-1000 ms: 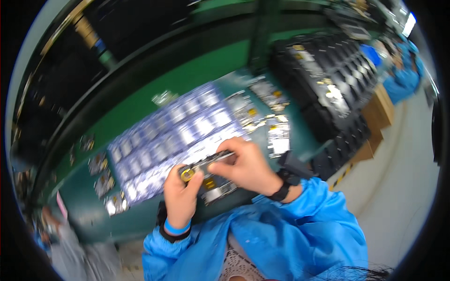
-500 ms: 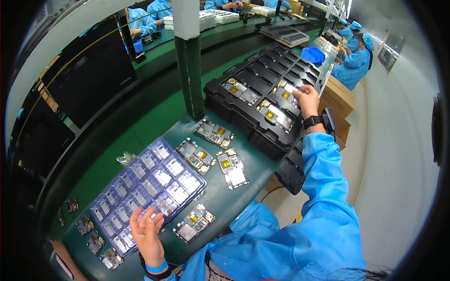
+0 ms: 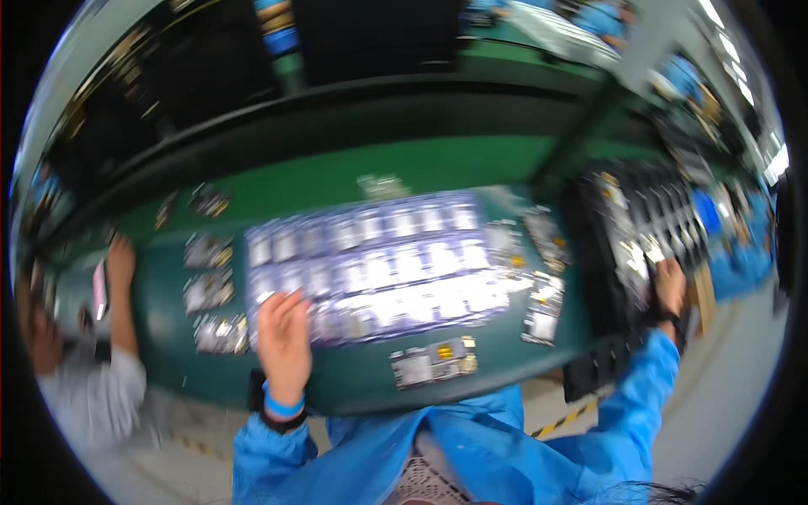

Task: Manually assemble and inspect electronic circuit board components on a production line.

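Turned palm up, my left hand (image 3: 286, 341) hovers over the near left part of a clear plastic tray (image 3: 330, 337), its fingers raised, with nothing in them. The tray has rows of pockets holding pale flat parts. Far to the right, my right hand (image 3: 671, 288) reaches over a black compartment tray (image 3: 599, 282), fingers closed at the end of a circuit board (image 3: 653, 249); blur hides the exact contact. Another circuit board (image 3: 633, 268) lies beside it in the black tray. A loose circuit board (image 3: 433, 362) rests on the green table in front of the clear tray.
Several boards lie left of the clear tray, including one circuit board (image 3: 220, 334); others, such as a circuit board (image 3: 543, 309), lie right of it. A co-worker's arm (image 3: 123, 295) rests at the left. A green post (image 3: 581, 135) rises behind the table.
The view has swung left, so the clear tray now sits mid-picture and the black tray at the right. My right hand stays at the board in the black tray. My left hand remains raised.
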A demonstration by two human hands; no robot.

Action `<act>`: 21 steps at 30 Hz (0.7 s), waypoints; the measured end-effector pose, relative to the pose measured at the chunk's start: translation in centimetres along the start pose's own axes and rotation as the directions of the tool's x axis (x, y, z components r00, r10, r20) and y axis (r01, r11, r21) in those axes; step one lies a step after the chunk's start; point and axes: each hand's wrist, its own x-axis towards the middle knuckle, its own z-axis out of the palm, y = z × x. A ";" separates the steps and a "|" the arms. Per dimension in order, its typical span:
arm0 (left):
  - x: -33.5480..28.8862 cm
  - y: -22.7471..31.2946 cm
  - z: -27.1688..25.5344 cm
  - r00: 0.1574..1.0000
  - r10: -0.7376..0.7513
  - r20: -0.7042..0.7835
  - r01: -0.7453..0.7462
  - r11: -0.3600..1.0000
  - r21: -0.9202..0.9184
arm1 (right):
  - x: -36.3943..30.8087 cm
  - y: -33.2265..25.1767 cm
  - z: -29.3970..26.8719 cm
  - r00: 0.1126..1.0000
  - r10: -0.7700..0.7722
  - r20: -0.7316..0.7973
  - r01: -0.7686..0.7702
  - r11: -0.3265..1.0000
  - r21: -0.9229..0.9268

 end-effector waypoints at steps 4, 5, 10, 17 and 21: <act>0.2 0.5 -2.5 0.956 0.290 -0.032 -0.249 0.868 0.430 | -1.0 -5.0 -2.1 0.928 0.025 -0.371 -0.203 0.869 -0.450; 0.5 -0.5 -4.0 0.946 0.316 0.071 -0.304 0.790 0.533 | 0.7 -6.5 -3.2 0.869 -0.215 -0.445 0.018 0.913 -0.407; -0.8 -1.8 -4.1 0.967 0.214 0.142 -0.249 0.652 0.716 | -8.1 -33.4 -3.3 0.594 -0.708 -0.382 0.804 0.499 0.325; -0.8 -1.4 -4.9 0.974 0.191 0.120 -0.221 0.700 0.680 | -26.5 -63.7 6.0 0.110 -0.979 0.170 0.809 0.188 0.557; -0.2 -1.4 -4.7 0.976 0.148 0.161 -0.218 0.717 0.663 | -32.3 -71.1 15.2 0.223 -0.949 0.222 0.850 0.301 0.432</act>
